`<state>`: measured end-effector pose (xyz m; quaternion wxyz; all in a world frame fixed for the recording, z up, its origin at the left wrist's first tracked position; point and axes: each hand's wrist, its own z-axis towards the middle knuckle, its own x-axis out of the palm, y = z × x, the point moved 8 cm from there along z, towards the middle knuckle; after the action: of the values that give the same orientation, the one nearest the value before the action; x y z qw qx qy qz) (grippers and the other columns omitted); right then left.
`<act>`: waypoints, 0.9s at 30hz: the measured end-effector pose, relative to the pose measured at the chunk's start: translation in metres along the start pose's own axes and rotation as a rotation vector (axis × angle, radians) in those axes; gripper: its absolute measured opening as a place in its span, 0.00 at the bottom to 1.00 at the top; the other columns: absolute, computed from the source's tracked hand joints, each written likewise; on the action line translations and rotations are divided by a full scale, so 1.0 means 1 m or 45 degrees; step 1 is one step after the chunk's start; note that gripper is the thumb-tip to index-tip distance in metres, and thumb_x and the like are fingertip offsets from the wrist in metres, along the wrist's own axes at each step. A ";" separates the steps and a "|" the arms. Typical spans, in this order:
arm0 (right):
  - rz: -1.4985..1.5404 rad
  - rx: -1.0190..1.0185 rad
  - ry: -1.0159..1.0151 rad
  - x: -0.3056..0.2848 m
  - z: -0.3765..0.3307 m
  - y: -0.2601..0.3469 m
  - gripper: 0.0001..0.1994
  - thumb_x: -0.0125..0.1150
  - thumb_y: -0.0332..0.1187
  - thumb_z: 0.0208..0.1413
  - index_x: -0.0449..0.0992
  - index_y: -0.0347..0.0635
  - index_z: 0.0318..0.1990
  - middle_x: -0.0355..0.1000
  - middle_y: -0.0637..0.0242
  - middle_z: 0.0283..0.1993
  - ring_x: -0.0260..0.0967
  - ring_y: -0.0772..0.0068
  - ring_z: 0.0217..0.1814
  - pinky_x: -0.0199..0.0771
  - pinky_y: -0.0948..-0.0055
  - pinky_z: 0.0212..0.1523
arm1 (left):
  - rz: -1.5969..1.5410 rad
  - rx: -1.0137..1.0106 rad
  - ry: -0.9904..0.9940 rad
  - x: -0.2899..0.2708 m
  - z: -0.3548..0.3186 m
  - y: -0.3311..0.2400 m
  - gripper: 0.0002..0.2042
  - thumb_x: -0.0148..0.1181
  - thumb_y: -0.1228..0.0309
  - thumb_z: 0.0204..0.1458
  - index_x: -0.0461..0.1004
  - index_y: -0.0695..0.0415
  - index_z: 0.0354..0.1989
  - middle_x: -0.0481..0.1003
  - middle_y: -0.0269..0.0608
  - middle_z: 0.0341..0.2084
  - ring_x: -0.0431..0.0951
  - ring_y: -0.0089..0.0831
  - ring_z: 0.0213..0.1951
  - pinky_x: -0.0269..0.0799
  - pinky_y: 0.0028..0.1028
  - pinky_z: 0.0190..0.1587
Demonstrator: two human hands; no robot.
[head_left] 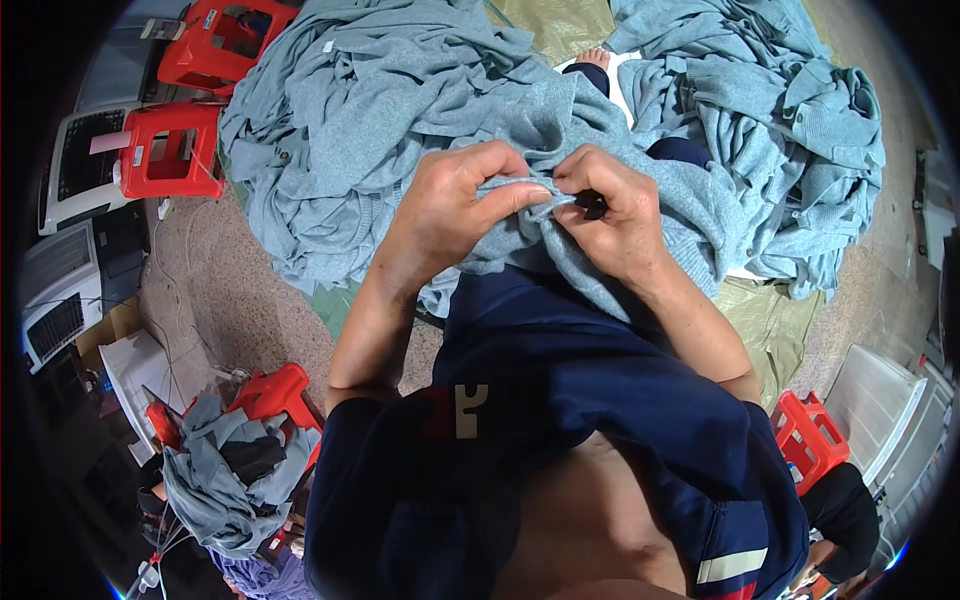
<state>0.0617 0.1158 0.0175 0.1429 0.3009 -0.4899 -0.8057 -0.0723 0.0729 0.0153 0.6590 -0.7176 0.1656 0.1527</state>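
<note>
A grey-blue knit garment (560, 240) is held up over the lap, and both hands are closed on it near the middle of the view. The left hand (455, 205) is clenched on a fold of the knit, with the thumb pressed along the top of the fold and the fingers curled over it from above. The right hand (615, 215) is pinched shut on the same fold just beside the left, and a small dark object (593, 205) is gripped between its thumb and fingers; what it is cannot be told. The fingertips of the two hands are nearly touching over the cloth. The garment is draped down from the hands onto a dark blue shirt (560, 400), and its far end is merged with a large heap of like garments (370, 120) spread on the floor ahead and to the left. A second heap (780, 130) is piled to the right, well apart from the hands, on an olive sheet (760, 320). A bare foot (595, 58) is seen between the two heaps. Two red stools (175, 150) are set at the upper left beside white machine housings (75, 165). Another red stool (275, 395) at the lower left is hung with grey cloth (225, 480), and a fourth (810, 435) is seen at the lower right, near a white crate (880, 400).
</note>
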 end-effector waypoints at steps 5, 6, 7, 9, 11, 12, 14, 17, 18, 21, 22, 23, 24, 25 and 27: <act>-0.199 -0.386 -0.054 -0.002 -0.004 0.021 0.12 0.61 0.18 0.31 0.68 0.39 0.27 0.70 0.63 0.29 0.71 0.61 0.27 0.68 0.71 0.22 | -0.325 0.065 0.085 0.005 0.004 0.014 0.11 0.67 0.69 0.46 0.74 0.63 0.32 0.76 0.40 0.24 0.73 0.24 0.26 0.66 0.25 0.28; -0.202 -0.385 -0.055 -0.002 -0.004 0.021 0.12 0.61 0.18 0.31 0.68 0.39 0.27 0.70 0.63 0.29 0.71 0.61 0.27 0.68 0.71 0.22 | -0.299 0.059 0.102 0.008 0.003 0.014 0.11 0.67 0.70 0.46 0.74 0.63 0.31 0.76 0.40 0.24 0.74 0.25 0.26 0.67 0.25 0.27; -0.210 -0.387 -0.054 -0.002 -0.004 0.021 0.12 0.61 0.18 0.31 0.68 0.39 0.27 0.70 0.63 0.29 0.71 0.61 0.27 0.68 0.71 0.22 | -0.274 0.053 0.119 0.010 0.002 0.014 0.11 0.67 0.70 0.46 0.74 0.64 0.31 0.76 0.41 0.25 0.74 0.26 0.25 0.67 0.25 0.27; -0.224 -0.390 -0.058 -0.003 -0.004 0.019 0.12 0.61 0.18 0.31 0.68 0.39 0.27 0.70 0.62 0.29 0.71 0.62 0.27 0.68 0.71 0.22 | -0.097 0.171 0.055 0.007 0.002 0.002 0.10 0.67 0.71 0.45 0.74 0.64 0.31 0.75 0.41 0.25 0.74 0.29 0.25 0.67 0.26 0.26; -0.215 -0.327 -0.122 -0.007 -0.002 0.015 0.12 0.61 0.18 0.31 0.68 0.40 0.27 0.70 0.62 0.29 0.71 0.62 0.27 0.68 0.71 0.22 | 0.081 0.287 -0.012 0.007 -0.001 -0.007 0.10 0.67 0.72 0.45 0.73 0.65 0.30 0.75 0.42 0.24 0.74 0.33 0.25 0.67 0.27 0.26; -0.216 -0.328 -0.122 -0.007 -0.003 0.015 0.12 0.61 0.18 0.31 0.68 0.40 0.27 0.70 0.62 0.29 0.71 0.62 0.27 0.68 0.71 0.22 | 0.142 0.342 -0.056 0.007 -0.003 -0.009 0.09 0.66 0.73 0.44 0.73 0.64 0.29 0.74 0.42 0.23 0.74 0.35 0.24 0.67 0.29 0.25; -0.277 -0.310 -0.138 -0.007 -0.004 0.014 0.11 0.61 0.20 0.32 0.67 0.40 0.27 0.70 0.62 0.29 0.71 0.62 0.26 0.68 0.70 0.22 | 0.200 0.400 -0.099 0.011 -0.005 -0.011 0.08 0.65 0.74 0.43 0.72 0.63 0.27 0.72 0.43 0.22 0.73 0.38 0.24 0.67 0.31 0.24; -0.456 -0.548 -0.117 0.003 -0.012 0.027 0.10 0.61 0.22 0.35 0.68 0.40 0.27 0.69 0.62 0.31 0.69 0.63 0.25 0.68 0.71 0.22 | 0.443 0.571 -0.335 0.015 -0.010 -0.020 0.06 0.63 0.76 0.40 0.72 0.61 0.27 0.71 0.41 0.21 0.73 0.39 0.24 0.67 0.34 0.26; -0.479 -0.556 -0.129 0.003 -0.012 0.027 0.10 0.61 0.22 0.36 0.68 0.40 0.29 0.69 0.62 0.31 0.70 0.63 0.25 0.69 0.70 0.22 | 0.585 0.603 -0.458 0.015 -0.011 -0.024 0.07 0.62 0.76 0.39 0.72 0.60 0.27 0.71 0.41 0.22 0.73 0.39 0.25 0.67 0.34 0.28; -0.472 -0.260 -0.099 -0.013 -0.005 0.008 0.14 0.58 0.19 0.39 0.71 0.42 0.36 0.70 0.59 0.37 0.72 0.57 0.30 0.72 0.65 0.28 | 0.564 0.559 -0.561 0.015 -0.004 -0.002 0.06 0.60 0.76 0.42 0.73 0.59 0.30 0.72 0.42 0.25 0.73 0.42 0.29 0.66 0.34 0.31; -0.444 -0.084 -0.081 -0.022 -0.005 -0.005 0.13 0.58 0.19 0.41 0.71 0.41 0.38 0.69 0.57 0.39 0.72 0.53 0.33 0.73 0.64 0.32 | 0.463 0.476 -0.515 0.011 -0.001 0.016 0.06 0.60 0.76 0.43 0.73 0.59 0.31 0.72 0.42 0.26 0.73 0.42 0.30 0.66 0.35 0.32; -0.459 0.086 -0.014 -0.033 -0.013 -0.027 0.12 0.59 0.20 0.43 0.72 0.39 0.37 0.70 0.57 0.38 0.72 0.52 0.34 0.73 0.63 0.35 | 0.532 0.435 -0.413 0.009 0.001 0.030 0.05 0.59 0.76 0.46 0.74 0.58 0.32 0.73 0.42 0.28 0.73 0.43 0.33 0.66 0.36 0.36; -0.492 0.226 0.068 -0.043 -0.023 -0.048 0.09 0.60 0.21 0.43 0.73 0.38 0.36 0.70 0.57 0.36 0.72 0.53 0.34 0.72 0.63 0.34 | 0.467 0.365 -0.358 0.003 0.000 0.052 0.05 0.59 0.77 0.46 0.74 0.59 0.33 0.73 0.43 0.29 0.73 0.43 0.34 0.66 0.35 0.37; -0.550 0.404 0.160 -0.051 -0.032 -0.063 0.07 0.60 0.22 0.44 0.74 0.36 0.34 0.71 0.58 0.33 0.72 0.53 0.34 0.71 0.62 0.34 | 0.401 0.291 -0.306 -0.002 -0.004 0.076 0.06 0.59 0.77 0.46 0.74 0.60 0.34 0.74 0.44 0.29 0.74 0.43 0.35 0.66 0.35 0.39; -0.560 0.522 0.206 -0.068 -0.048 -0.076 0.09 0.62 0.24 0.44 0.76 0.36 0.36 0.73 0.57 0.35 0.73 0.53 0.37 0.71 0.64 0.37 | 0.155 0.046 -0.305 -0.019 -0.017 0.111 0.06 0.61 0.77 0.46 0.75 0.62 0.33 0.75 0.41 0.29 0.74 0.35 0.35 0.66 0.28 0.41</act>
<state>0.1490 0.1543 -0.0423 -0.0599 0.4853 -0.5525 -0.6751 -0.1376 0.0480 -0.0741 0.6764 -0.6708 0.1318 0.2740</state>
